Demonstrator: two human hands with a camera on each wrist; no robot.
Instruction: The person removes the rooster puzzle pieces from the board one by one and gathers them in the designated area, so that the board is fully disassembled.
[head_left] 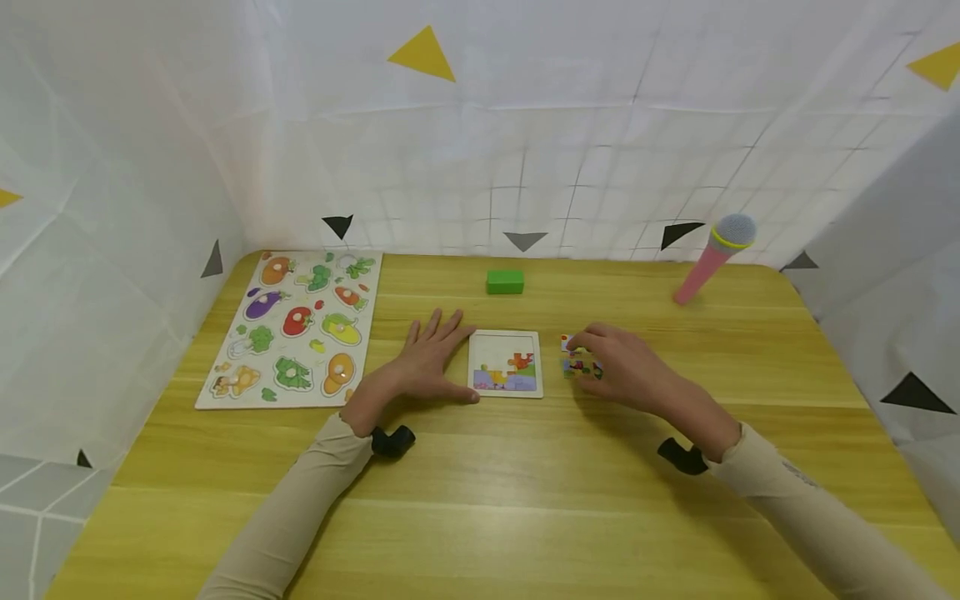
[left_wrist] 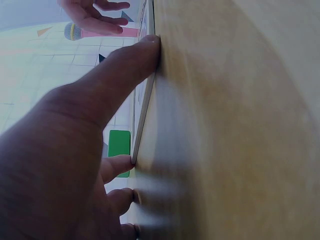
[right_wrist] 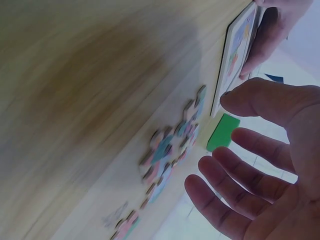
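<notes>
Head view: on the tabletop (head_left: 487, 483), nearer its far edge, a square, white-rimmed puzzle tray (head_left: 498, 346) lies between the left hand (head_left: 427, 364) and right hand (head_left: 622, 367). Loose multicoloured jigsaw pieces (head_left: 576, 365) lie right of it, nearer the right hand.

Left wrist view: spread thumb and forefinger touch the tray's edge.

Right wrist view: parted fingers grip nothing; the pieces straggle in a line beside them.

Wooden table (head_left: 495, 492): vegetable board (head_left: 279, 344), puzzle tray (head_left: 497, 345), loose puzzle pieces (head_left: 573, 368), green block (head_left: 505, 282), pink microphone (head_left: 703, 273).
</notes>
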